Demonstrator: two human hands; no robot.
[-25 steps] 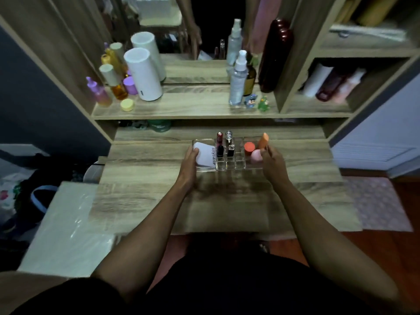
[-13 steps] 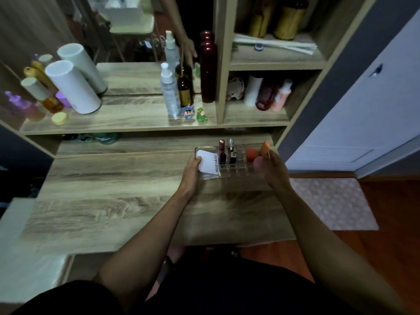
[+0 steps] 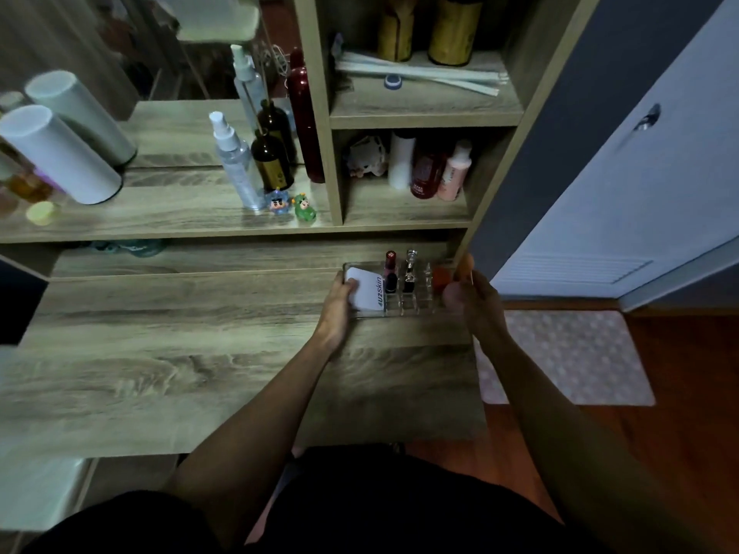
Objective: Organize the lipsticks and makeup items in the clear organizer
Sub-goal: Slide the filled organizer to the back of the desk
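Note:
The clear organizer (image 3: 420,305) sits at the far right end of the wooden desk (image 3: 180,353), close to the shelf unit. In it stand a pink lipstick (image 3: 390,269) and a silver-topped lipstick (image 3: 409,269). A white makeup case (image 3: 370,291) lies in its left part, a red round item (image 3: 440,275) and an orange sponge (image 3: 464,265) in its right part. My left hand (image 3: 340,303) grips the organizer's left end, thumb on the white case. My right hand (image 3: 472,297) holds its right end.
A shelf above the desk carries a spray bottle (image 3: 236,165), a brown bottle (image 3: 272,161), a tall dark red bottle (image 3: 306,121), white cylinders (image 3: 60,153) and two small figurines (image 3: 292,203). Side cubbies (image 3: 408,165) hold more bottles. A white door (image 3: 624,173) and a floor mat (image 3: 568,357) lie right.
Both hands have slid the organizer to the right along the desk, to its right end. The view has swung right with it.

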